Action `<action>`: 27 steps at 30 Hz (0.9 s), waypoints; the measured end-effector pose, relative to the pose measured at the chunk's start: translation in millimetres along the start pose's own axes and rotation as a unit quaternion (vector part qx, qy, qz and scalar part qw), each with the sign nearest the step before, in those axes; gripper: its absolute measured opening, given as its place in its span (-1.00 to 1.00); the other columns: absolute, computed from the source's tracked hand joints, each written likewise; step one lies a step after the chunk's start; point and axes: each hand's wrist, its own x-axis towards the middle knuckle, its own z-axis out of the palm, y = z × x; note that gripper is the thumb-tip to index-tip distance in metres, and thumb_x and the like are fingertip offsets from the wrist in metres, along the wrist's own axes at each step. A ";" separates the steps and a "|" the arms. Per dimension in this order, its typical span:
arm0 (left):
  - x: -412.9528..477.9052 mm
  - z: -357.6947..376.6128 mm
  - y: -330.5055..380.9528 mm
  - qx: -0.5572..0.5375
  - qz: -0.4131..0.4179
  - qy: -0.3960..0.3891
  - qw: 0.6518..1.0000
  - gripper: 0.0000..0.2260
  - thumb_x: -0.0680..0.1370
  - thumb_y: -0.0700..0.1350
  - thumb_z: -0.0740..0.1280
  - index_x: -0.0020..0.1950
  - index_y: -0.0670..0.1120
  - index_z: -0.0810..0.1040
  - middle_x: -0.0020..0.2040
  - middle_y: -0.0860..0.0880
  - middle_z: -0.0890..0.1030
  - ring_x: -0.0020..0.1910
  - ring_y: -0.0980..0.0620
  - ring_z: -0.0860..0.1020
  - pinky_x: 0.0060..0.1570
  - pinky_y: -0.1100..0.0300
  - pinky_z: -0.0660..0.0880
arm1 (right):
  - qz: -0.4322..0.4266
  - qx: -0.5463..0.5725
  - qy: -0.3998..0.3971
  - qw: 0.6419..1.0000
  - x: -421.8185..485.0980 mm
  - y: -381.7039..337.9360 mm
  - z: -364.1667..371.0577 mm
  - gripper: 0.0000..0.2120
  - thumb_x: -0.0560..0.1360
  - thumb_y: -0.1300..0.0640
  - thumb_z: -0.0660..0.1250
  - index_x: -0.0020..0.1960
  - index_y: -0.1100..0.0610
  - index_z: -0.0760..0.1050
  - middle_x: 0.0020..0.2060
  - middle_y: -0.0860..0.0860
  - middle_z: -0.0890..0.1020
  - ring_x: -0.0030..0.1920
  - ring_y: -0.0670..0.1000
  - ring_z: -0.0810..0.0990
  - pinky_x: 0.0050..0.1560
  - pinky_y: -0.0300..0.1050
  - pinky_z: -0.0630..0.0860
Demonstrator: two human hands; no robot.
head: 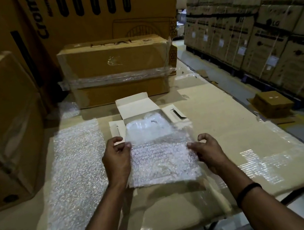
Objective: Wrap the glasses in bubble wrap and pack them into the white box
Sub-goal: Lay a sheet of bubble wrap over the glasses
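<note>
Two bubble-wrap sheets are seen over the flattened cardboard (228, 122): a long sheet (73, 177) laid flat at left, and a smaller sheet (162, 159) raised before the open white box (136, 106), wherein a wrapped bundle (145, 127) lies, and pinched edgewise by left hand (117, 160) and right hand (210, 154).

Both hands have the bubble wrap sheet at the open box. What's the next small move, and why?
Probably ease the bubble wrap sheet forward and down into the white box. The left hand and right hand pinch its side edges, its far edge overlaps the opening, and a wrapped bundle lies inside, so the sheet looks ready to go on top.
</note>
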 end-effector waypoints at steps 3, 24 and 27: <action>3.1 2.9 3.8 0.078 0.068 0.030 0.994 -0.85 0.51 -0.22 0.43 -0.10 -0.03 0.49 -0.23 0.04 0.62 -0.23 0.08 0.59 -0.31 0.35 0.40 | -0.111 -0.076 0.030 0.990 10.8 -9.0 9.7 -0.65 0.45 0.35 0.43 -0.18 0.07 0.27 -0.34 0.12 0.44 -0.45 -0.06 0.38 -0.43 -0.22 0.35; 132.0 46.4 2.5 0.573 0.103 -0.112 0.805 -0.72 0.55 0.00 0.33 0.27 0.12 0.58 0.28 0.05 0.55 0.24 -0.05 0.42 0.18 0.01 0.22 | -0.208 -0.642 -0.143 0.724 182.7 -81.4 71.7 -0.52 0.46 0.13 0.41 0.37 0.07 0.47 0.13 0.09 0.63 0.14 0.13 0.58 0.04 -0.09 0.48; 140.3 46.6 1.1 0.576 0.097 -0.142 0.799 -0.75 0.53 0.10 0.36 0.20 0.15 0.62 0.37 0.07 0.45 0.32 -0.02 0.33 0.24 -0.02 0.14 | -0.204 -0.698 -0.190 0.660 194.7 -80.1 72.0 -0.58 0.43 -0.01 0.46 0.27 0.03 0.55 0.09 0.07 0.63 0.09 0.11 0.58 -0.06 -0.14 0.43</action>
